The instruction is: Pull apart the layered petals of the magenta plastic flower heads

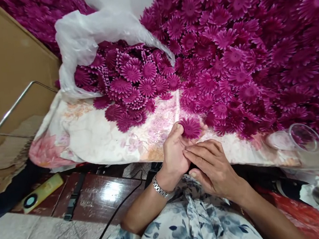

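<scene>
Left hand (174, 152) grip closed on one magenta fabric flower (191, 127), thumb and fingers pinching it from below; flower faces up, just above the near edge of the floral cloth (92, 136) covering the tabletop; metal wristwatch (159, 187) on this wrist. Right hand (210, 163) lies against the left, fingers extended and touching the left fingers just below the flower; whether its grip holds anything cannot be told. Beyond the flower, a large heap of matching flowers (240, 49) covers the cloth to the far side and right; to the flower's upper left, a white plastic bag (95, 34) lies open with more flowers (132, 80) spilling out. Right of the flower, a clear plastic cup (302, 139) lies on its side. Left of the bag, a cardboard sheet (0, 64) with a metal rod (14, 107) against it.
</scene>
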Action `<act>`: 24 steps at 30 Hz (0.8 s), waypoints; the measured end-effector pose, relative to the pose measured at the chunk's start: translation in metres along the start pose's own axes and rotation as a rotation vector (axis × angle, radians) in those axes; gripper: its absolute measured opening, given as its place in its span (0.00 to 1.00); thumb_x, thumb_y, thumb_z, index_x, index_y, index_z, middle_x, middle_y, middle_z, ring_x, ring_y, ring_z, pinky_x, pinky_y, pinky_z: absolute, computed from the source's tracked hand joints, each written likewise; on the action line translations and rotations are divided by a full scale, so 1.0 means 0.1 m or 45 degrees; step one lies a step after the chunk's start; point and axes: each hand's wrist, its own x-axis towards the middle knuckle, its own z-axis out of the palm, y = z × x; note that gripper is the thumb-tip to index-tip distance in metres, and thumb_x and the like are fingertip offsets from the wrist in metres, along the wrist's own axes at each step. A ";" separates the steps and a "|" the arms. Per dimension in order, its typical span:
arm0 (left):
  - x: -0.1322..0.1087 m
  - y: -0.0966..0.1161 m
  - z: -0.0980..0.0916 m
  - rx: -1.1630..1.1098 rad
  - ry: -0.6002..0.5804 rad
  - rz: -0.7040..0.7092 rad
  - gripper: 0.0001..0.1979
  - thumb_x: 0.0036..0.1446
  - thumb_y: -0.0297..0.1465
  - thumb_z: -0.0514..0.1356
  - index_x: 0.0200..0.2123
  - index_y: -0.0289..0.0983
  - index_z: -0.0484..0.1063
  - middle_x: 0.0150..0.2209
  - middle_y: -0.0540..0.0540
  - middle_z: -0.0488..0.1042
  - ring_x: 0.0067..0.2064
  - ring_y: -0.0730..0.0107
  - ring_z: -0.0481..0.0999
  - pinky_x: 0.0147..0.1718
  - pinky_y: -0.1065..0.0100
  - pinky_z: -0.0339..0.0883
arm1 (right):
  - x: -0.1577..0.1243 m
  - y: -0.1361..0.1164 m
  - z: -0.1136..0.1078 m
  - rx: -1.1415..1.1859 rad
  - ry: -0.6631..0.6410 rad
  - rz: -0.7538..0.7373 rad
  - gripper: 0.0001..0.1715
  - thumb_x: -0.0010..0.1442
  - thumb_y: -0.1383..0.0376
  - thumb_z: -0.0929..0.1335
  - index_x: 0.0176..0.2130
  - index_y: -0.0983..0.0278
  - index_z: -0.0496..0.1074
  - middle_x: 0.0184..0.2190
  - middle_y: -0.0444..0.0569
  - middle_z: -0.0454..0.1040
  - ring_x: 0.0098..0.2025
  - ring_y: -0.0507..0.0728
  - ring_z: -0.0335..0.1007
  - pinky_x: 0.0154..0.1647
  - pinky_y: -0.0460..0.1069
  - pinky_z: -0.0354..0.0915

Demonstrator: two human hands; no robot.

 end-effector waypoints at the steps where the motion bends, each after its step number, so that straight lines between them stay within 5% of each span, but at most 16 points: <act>1: 0.00 0.02 -0.01 -0.003 -0.008 0.006 0.06 0.52 0.32 0.61 0.28 0.36 0.68 0.26 0.52 0.71 0.26 0.75 0.71 0.33 0.69 0.68 | 0.01 0.02 -0.04 0.029 0.011 0.003 0.16 0.60 0.65 0.64 0.47 0.69 0.70 0.41 0.55 0.75 0.45 0.59 0.66 0.46 0.59 0.63; 5: -0.02 0.02 -0.04 0.052 0.019 0.154 0.09 0.47 0.29 0.65 0.25 0.37 0.66 0.21 0.57 0.65 0.19 0.83 0.62 0.22 0.78 0.61 | 0.16 0.11 -0.23 -0.016 0.196 0.061 0.13 0.57 0.72 0.65 0.44 0.67 0.71 0.36 0.53 0.75 0.40 0.57 0.67 0.42 0.54 0.66; 9: -0.06 -0.08 -0.05 0.178 -0.061 0.231 0.09 0.46 0.28 0.66 0.23 0.34 0.67 0.21 0.55 0.65 0.23 0.82 0.64 0.24 0.80 0.60 | 0.46 0.24 -0.26 -0.190 0.373 0.143 0.15 0.62 0.66 0.61 0.47 0.65 0.70 0.39 0.53 0.75 0.43 0.57 0.68 0.47 0.54 0.65; 12: -0.09 -0.13 -0.03 0.183 -0.079 0.171 0.04 0.49 0.29 0.64 0.27 0.35 0.71 0.24 0.53 0.69 0.25 0.80 0.68 0.26 0.78 0.64 | 0.63 0.30 -0.09 -0.204 0.238 0.296 0.26 0.65 0.55 0.55 0.53 0.65 0.67 0.48 0.56 0.73 0.52 0.59 0.65 0.53 0.58 0.61; 15: -0.12 -0.12 0.02 0.120 -0.074 0.173 0.07 0.53 0.34 0.59 0.35 0.38 0.73 0.34 0.48 0.75 0.39 0.69 0.75 0.39 0.69 0.70 | 0.64 0.20 0.17 -0.113 0.041 0.492 0.34 0.65 0.50 0.48 0.58 0.64 0.61 0.57 0.57 0.65 0.62 0.62 0.55 0.61 0.65 0.51; 20: -0.18 -0.18 0.10 0.232 -0.066 0.364 0.23 0.55 0.50 0.51 0.48 0.46 0.71 0.54 0.46 0.70 0.61 0.59 0.61 0.55 0.61 0.60 | 0.52 -0.19 0.36 0.172 0.026 0.439 0.37 0.65 0.48 0.46 0.63 0.65 0.51 0.66 0.56 0.49 0.69 0.60 0.39 0.67 0.64 0.43; 22: -0.17 -0.24 0.11 0.182 0.106 0.662 0.31 0.52 0.57 0.43 0.53 0.51 0.66 0.58 0.51 0.66 0.65 0.60 0.54 0.58 0.61 0.56 | 0.55 -0.26 0.33 0.265 -0.012 0.380 0.38 0.65 0.48 0.46 0.65 0.66 0.44 0.66 0.57 0.49 0.69 0.58 0.39 0.67 0.61 0.45; 24: -0.13 -0.26 0.11 0.166 0.072 0.535 0.34 0.51 0.59 0.41 0.53 0.51 0.66 0.57 0.51 0.67 0.65 0.61 0.54 0.58 0.61 0.56 | 0.64 -0.21 0.30 0.281 -0.002 0.395 0.37 0.65 0.49 0.46 0.66 0.64 0.43 0.67 0.55 0.47 0.69 0.58 0.38 0.67 0.62 0.44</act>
